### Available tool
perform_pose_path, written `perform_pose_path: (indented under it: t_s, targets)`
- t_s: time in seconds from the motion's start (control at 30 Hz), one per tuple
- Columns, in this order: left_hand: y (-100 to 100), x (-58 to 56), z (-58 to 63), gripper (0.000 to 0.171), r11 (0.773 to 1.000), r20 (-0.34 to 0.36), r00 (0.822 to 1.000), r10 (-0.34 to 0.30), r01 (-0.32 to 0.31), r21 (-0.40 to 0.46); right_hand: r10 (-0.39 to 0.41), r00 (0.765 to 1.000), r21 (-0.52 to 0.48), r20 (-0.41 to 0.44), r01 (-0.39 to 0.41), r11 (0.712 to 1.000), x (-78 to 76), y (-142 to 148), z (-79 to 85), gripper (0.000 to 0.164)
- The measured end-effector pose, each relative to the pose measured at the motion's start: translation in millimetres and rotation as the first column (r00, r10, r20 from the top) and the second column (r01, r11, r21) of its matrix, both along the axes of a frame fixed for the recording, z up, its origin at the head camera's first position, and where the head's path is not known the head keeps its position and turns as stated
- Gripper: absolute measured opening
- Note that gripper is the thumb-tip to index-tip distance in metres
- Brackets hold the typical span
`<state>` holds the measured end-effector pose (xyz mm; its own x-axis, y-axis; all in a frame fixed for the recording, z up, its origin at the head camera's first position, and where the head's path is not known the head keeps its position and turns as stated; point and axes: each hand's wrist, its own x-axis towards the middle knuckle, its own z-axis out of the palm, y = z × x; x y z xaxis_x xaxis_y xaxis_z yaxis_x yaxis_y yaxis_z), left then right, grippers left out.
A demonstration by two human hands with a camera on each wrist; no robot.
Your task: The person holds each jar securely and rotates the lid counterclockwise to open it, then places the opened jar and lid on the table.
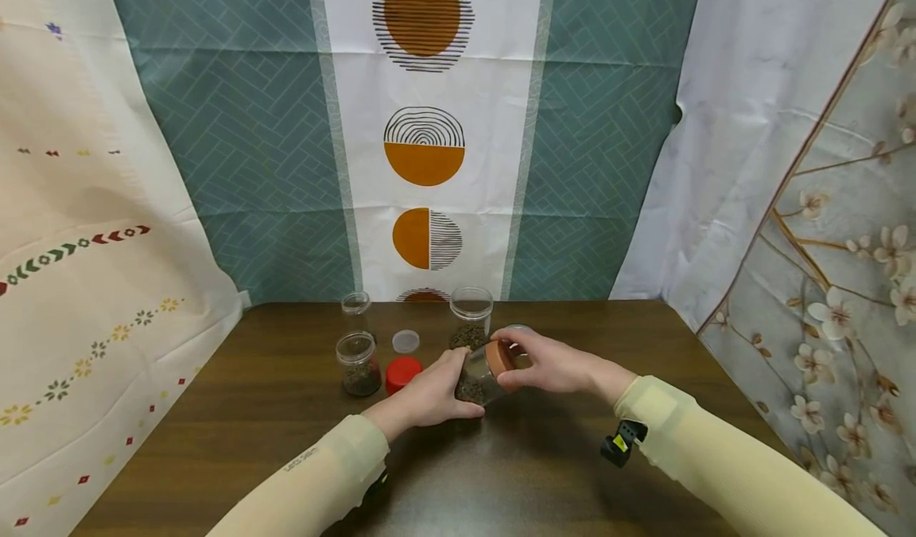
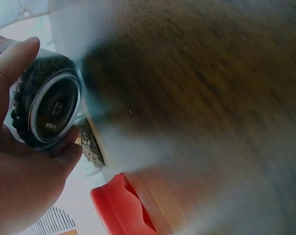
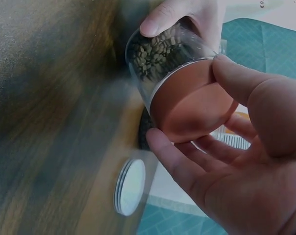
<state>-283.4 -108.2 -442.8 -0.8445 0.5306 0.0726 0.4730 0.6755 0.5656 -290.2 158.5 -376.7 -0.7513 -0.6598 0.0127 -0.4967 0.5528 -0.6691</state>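
Observation:
My left hand [image 1: 432,394] grips a clear jar [image 1: 474,382] that is tilted just above the table. Dark seeds or beans fill part of it, and its round base [image 2: 56,111] faces the left wrist camera. An orange-brown lid [image 3: 192,105] covers the jar's mouth. The fingers and thumb of my right hand [image 1: 547,366] are curled round that lid's rim. Just behind stands a lidless clear jar [image 1: 471,308] with similar dark contents. Left of my left hand is a red lid [image 1: 403,371], with another lidless jar [image 1: 359,368] of dark grains beside it.
A brown wooden table [image 1: 286,441] carries everything. Farther back are a small clear jar [image 1: 355,306] and a flat translucent lid [image 1: 405,341]. A pale ridged lid [image 3: 130,187] appears in the right wrist view. Patterned cloths [image 1: 243,139] hang behind and at the sides.

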Motion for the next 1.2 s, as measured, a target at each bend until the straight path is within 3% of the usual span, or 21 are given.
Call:
perform_pose_path:
  t_s: [0.43,1.0,1.03,1.07,1.2]
  targets:
    - [-1.2,-1.0,-2.5,0.104,1.000,-0.001,1.000,0.000,0.000,0.001,0.061,0.998,-0.094,-0.026,-0.063,0.994,1.6,2.1,-5.7,0.071]
    - [-1.9,-0.7,-1.4,0.099,1.000,-0.011,1.000,-0.019,0.019,0.016,0.062,0.993,-0.058,-0.102,-0.069,0.996,0.0,0.6,-8.3,0.074]
    - [-2.0,-0.6,-1.1,0.098,1.000,-0.015,1.000,-0.023,0.024,0.019,0.060,0.992,-0.056,-0.107,-0.066,0.996,0.0,0.4,-7.8,0.073]
    - [-3.9,-7.2,-9.9,0.099,0.999,-0.045,0.998,-0.041,0.042,0.025,0.053,0.992,-0.049,-0.113,-0.059,0.997,0.1,0.2,-7.4,0.072]
    - [-4.0,-6.4,-7.4,0.097,0.998,-0.064,0.997,-0.050,0.052,0.028,-0.024,0.995,-0.022,-0.097,0.022,1.000,-0.2,-3.2,-4.3,0.065]
